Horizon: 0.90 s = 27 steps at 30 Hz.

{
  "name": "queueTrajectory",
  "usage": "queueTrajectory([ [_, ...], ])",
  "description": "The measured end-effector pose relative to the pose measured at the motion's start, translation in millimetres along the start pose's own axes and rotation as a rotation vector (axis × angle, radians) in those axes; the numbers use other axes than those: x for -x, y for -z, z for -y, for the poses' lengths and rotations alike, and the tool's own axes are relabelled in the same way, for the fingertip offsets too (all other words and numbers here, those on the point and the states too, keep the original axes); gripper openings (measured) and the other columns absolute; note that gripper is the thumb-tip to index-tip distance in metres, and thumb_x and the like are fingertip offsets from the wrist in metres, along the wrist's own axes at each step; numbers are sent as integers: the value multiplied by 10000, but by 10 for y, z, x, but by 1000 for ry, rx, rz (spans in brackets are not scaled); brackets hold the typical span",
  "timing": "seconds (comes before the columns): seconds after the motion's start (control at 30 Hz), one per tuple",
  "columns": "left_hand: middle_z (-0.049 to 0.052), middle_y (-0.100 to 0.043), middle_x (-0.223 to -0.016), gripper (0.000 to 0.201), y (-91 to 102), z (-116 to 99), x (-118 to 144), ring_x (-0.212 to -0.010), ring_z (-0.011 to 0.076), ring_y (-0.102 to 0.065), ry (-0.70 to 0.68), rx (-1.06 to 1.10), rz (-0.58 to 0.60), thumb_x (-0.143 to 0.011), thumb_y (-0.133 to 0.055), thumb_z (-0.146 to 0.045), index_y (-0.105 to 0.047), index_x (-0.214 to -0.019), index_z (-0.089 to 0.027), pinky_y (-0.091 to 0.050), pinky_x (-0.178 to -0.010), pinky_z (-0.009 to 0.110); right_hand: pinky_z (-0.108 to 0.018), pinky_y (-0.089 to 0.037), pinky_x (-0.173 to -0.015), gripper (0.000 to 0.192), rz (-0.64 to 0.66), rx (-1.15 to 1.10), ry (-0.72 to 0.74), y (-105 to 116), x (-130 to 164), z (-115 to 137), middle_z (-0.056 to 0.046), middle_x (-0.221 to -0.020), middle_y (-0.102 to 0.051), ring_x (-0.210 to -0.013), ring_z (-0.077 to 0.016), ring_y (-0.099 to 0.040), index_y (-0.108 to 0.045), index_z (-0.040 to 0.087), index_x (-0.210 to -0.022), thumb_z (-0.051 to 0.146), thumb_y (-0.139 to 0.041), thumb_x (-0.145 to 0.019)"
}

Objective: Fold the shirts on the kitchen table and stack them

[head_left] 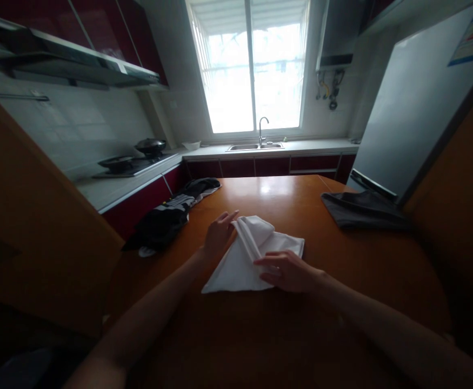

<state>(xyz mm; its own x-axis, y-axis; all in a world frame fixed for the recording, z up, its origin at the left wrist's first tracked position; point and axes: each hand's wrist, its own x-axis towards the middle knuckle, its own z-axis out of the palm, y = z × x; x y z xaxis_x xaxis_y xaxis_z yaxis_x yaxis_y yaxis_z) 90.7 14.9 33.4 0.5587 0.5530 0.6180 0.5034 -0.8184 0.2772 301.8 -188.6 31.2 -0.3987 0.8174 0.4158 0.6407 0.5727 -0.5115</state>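
Under right hand, cloth edge hidden

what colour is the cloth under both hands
White, plain with no pattern; the cloth shows clearly in the head view.

Interior dim from my feed; sole light source is the window, overexposed to near-white. It throws 1 glare patch on the table. Foreground arms and both lower corners fall into deep shadow. Strong wide-angle bending at edges; fridge leans. Detail soft, slightly noisy throughout.
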Motion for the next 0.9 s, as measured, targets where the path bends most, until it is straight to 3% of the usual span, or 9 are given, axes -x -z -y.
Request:
queueTrajectory([
  [0.07, 44, -678, -904, 285, -17, -89, 26, -788, 177, -632, -28, 78, 8, -964, -510, -244, -667, -1199, -205, -495, -775, 272, -213, -427, -545, 303, 40, -237, -149, -109, -11, 55, -1, -746, -655, -559, -103, -543, -714, 203, -1109, 380, -495, -994],
  [0.13, 33, -689, -876, 214, -26, -190, 59, -798, 178, -637, -59, 143, 6, -935, -515, -212, -681, -1069, -207, -495, -780, 274, -196, -391, -514, 257, -20, -343, -286, -220, -39, 48, 26, -685, -611, -540, -92, -510, -710, 201, -1030, 362, -518, -971],
  [0.27, 31, -709, -896, 250, 30, -302, 112, -796, 173, -653, -76, 279, 21, -914, -488, -175, -682, -1070, -198, -490, -745, 264, -199, -406, -561, 120, -145, -447, -306, -267, -109, -45, 27, -713, -626, -616, -97, -518, -713, 193, -875, 289, -667, -822],
  [0.37, 54, -712, -942, 365, 190, -220, 95, -819, 173, -651, -60, 360, -40, -901, -438, -157, -705, -1148, -182, -487, -748, 269, -202, -364, -480, 218, -313, -591, -360, -29, -149, -119, 39, -595, -568, -513, -88, -461, -738, 175, -873, 366, -654, -810],
  [0.43, 68, -709, -955, 387, 344, -101, 51, -842, 178, -648, -42, 384, -137, -889, -416, -159, -741, -1099, -173, -487, -749, 276, -206, -332, -435, 275, -495, -636, -427, 220, -162, -185, 50, -543, -529, -460, -84, -432, -754, 170, -904, 404, -680, -780],
  [0.6, 58, -727, -964, 315, 692, 239, -99, -925, 202, -657, 21, 374, -333, -843, -477, -218, -783, -911, -187, -509, -830, 312, -212, -383, -469, 267, -974, -707, -475, 821, -125, -543, 12, -710, -638, -526, -80, -498, -757, 178, -898, 334, -760, -682],
  [0.77, 37, -733, -941, 243, 755, 588, -154, -957, 212, -667, 240, 429, -529, -714, -517, -195, -752, -775, -205, -535, -871, 335, -261, -485, -622, 217, -1377, -750, -501, 1254, 96, -1113, -32, -831, -677, -698, -128, -606, -694, 173, -906, 205, -699, -692],
  [0.83, 45, -738, -956, 218, 692, 681, -140, -984, 220, -666, 315, 452, -524, -675, -522, -195, -735, -723, -201, -544, -865, 335, -279, -490, -653, 179, -1410, -651, -550, 1319, 216, -1310, -42, -831, -679, -717, -140, -607, -675, 177, -901, 189, -678, -723],
  [0.9, 56, -748, -968, 232, 603, 719, -117, -976, 223, -668, 329, 462, -429, -655, -517, -201, -742, -710, -190, -547, -850, 328, -307, -499, -657, 149, -1299, -528, -632, 1305, 315, -1453, -49, -802, -677, -715, -167, -611, -664, 177, -902, 210, -645, -758],
])
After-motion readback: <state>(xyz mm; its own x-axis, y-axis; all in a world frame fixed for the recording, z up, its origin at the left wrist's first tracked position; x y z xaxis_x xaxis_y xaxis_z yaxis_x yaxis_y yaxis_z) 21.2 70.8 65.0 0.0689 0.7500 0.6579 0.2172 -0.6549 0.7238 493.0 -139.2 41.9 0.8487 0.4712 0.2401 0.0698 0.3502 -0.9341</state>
